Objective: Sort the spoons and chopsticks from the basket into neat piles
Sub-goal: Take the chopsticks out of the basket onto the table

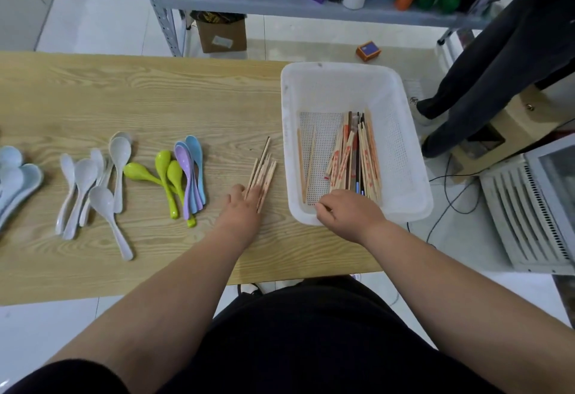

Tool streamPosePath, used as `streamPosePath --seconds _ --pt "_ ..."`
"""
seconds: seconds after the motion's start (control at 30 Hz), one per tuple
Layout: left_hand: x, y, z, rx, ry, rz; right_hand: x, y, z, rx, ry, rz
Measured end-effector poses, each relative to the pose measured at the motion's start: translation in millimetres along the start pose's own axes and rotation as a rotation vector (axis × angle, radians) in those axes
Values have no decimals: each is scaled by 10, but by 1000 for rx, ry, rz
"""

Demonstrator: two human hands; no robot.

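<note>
A white plastic basket (339, 82) stands on the wooden table's right end. Inside it lie wrapped chopsticks (354, 157) and two bare wooden ones (306, 163). My right hand (348, 211) reaches over the basket's near rim, its fingers curled at the near ends of the chopsticks; whether it grips one is hidden. A small pile of bare wooden chopsticks (263, 169) lies on the table left of the basket, and my left hand (244, 208) rests its fingers on their near ends. Further left lie green spoons (165, 172), purple and blue spoons (191, 169), and white spoons (93, 182).
Pale blue spoons (14, 176) sit at the table's left edge. Behind the table (124, 98) stands a metal shelf (280, 4) packed with goods, with a cardboard box (221, 34) below. Another person's legs (485, 76) and a machine (529, 207) are at the right.
</note>
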State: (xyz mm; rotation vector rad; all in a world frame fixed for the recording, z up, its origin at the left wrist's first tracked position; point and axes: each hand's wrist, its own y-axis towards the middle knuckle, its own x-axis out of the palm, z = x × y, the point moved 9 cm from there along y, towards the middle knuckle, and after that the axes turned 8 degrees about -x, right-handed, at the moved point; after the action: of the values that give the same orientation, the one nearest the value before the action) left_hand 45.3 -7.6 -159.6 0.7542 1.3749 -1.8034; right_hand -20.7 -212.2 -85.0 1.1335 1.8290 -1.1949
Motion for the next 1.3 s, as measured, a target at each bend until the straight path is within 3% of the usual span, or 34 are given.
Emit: streamPosePath --seconds 0.43,0.53,0.63,0.73,0.8,0.93,1.1,1.3 --pt "-64 12 -28 3 54 -17 5 7 11 -12 -1 -11" --pt "-282 19 76 10 27 95 54 16 67 -31 87 -97" --pt "-646 -80 325 61 -235 295 -80 -27 219 -103 120 -70" --pt "-985 -352 816 206 -422 491 -373 -174 546 -164 -5 24" --pt "-1058 -482 1227 320 -431 531 -444 -294 847 -159 -99 11" --pt "-778 -362 1846 369 -439 381 -330 -443 1106 -184 -131 -59" --pt "-120 26 2034 95 -268 93 -355 -445 1085 -241 -111 82" --pt "102 407 2160 -143 24 -2 -389 -434 1084 -310 -110 169"
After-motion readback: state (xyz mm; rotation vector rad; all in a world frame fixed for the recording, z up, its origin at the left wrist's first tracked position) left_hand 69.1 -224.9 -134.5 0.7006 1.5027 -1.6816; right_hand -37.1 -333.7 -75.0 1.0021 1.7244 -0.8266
